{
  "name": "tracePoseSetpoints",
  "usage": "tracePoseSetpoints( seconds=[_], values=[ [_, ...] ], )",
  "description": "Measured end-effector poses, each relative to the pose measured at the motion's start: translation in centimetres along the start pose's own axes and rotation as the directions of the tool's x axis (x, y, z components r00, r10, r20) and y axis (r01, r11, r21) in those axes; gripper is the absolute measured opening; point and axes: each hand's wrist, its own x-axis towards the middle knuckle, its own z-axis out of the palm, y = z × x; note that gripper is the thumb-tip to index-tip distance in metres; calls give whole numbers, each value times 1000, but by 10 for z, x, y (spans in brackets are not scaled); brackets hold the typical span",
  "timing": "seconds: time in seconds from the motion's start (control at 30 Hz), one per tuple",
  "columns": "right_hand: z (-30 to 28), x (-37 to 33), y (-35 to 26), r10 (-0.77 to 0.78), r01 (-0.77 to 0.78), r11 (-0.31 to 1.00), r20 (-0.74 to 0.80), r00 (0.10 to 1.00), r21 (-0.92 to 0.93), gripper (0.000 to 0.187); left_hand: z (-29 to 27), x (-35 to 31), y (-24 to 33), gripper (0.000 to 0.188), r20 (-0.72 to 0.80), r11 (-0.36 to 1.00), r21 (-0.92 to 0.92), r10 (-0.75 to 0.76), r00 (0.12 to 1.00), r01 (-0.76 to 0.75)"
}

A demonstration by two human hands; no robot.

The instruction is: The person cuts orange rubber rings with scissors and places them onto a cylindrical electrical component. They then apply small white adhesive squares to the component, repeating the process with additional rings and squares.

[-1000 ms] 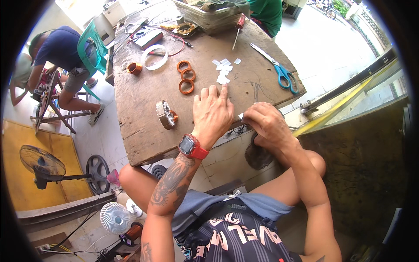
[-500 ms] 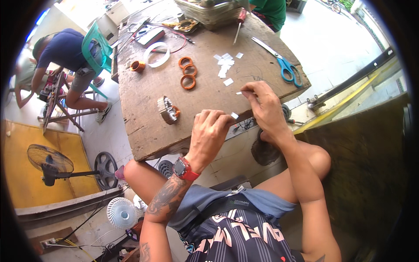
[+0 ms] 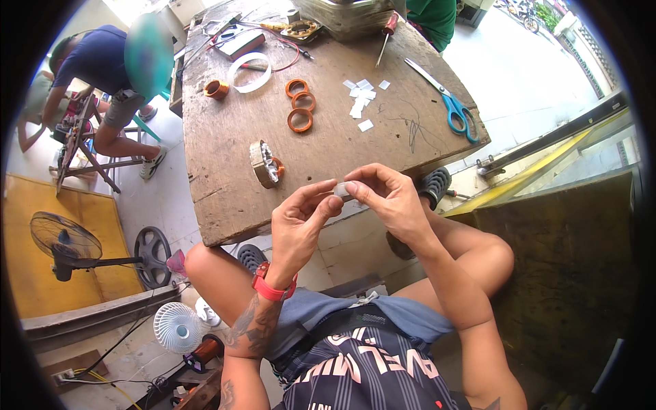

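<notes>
My left hand (image 3: 298,222) and my right hand (image 3: 396,207) meet just off the table's near edge. Between their fingertips is a small whitish piece of sheet (image 3: 341,190), pinched from both sides; whether it is one piece or two I cannot tell. Left of the hands, on the wooden table (image 3: 225,157), stands a metal ring core (image 3: 259,164) with slots inside and an orange coil in it. Beyond the hands lie several small white rectangles (image 3: 362,96). Three orange wire coils (image 3: 301,102) lie in a row farther left.
Blue-handled scissors (image 3: 454,113) lie near the right edge, beside loose dark strands (image 3: 413,130). A screwdriver (image 3: 387,37), a white ring (image 3: 239,80), an orange wire spool (image 3: 216,89) and a clear bin (image 3: 342,19) stand farther back. Fans (image 3: 179,326) and another person (image 3: 102,58) are at left.
My right hand has come back from the table, toward the left hand, with a small white piece. Both hands, apart before, now meet at the whitish piece, and the left hand has turned.
</notes>
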Motion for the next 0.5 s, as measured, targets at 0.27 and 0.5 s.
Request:
tracePoseSetpoints(
  seconds=[0.27, 0.5],
  values=[
    [1, -5, 8, -14, 5, 992, 72, 997, 124, 21, 5, -4, 5, 27, 5, 999, 36, 4, 1000, -4],
    [1, -13, 3, -193, 199, 972, 60, 979, -128, 27, 5, -6, 7, 26, 18, 999, -17, 39, 999, -38]
  ],
)
